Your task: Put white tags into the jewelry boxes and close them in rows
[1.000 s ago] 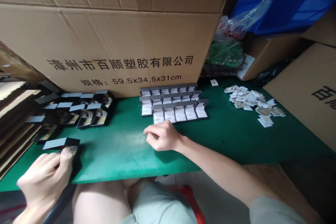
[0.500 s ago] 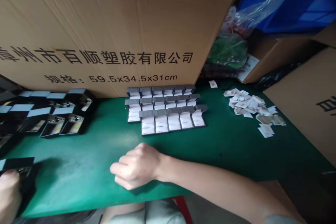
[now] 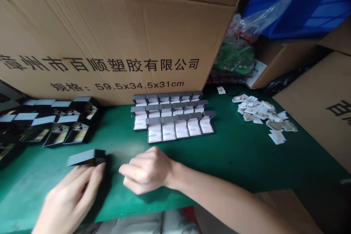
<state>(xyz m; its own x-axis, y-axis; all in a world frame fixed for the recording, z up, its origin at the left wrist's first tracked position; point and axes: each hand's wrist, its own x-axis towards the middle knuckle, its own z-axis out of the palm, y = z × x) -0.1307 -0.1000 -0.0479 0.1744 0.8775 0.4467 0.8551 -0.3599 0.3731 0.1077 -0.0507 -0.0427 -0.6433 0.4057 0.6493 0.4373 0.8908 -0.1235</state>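
Observation:
My left hand [image 3: 68, 199] reaches over the green table's near edge, its fingers closed on the front of a small black box [image 3: 87, 157] with its lid raised. My right hand [image 3: 145, 171] rests just right of that box, fingers curled into a loose fist; what is in it, if anything, is hidden. Beyond my right hand stand three rows of open grey boxes with white inserts [image 3: 172, 117]. At the left, several open black boxes [image 3: 59, 124] hold gold-coloured pieces.
A large printed cardboard carton [image 3: 117, 40] walls off the back of the green table [image 3: 236, 157]. A loose heap of small white cards [image 3: 263, 115] lies at the right. Another carton [image 3: 323, 106] stands at the far right, with plastic bags and a blue crate behind.
My left hand has brought the black box in from the far left toward the middle. My right hand drew back from the grey boxes, curled up, and now sits beside the box.

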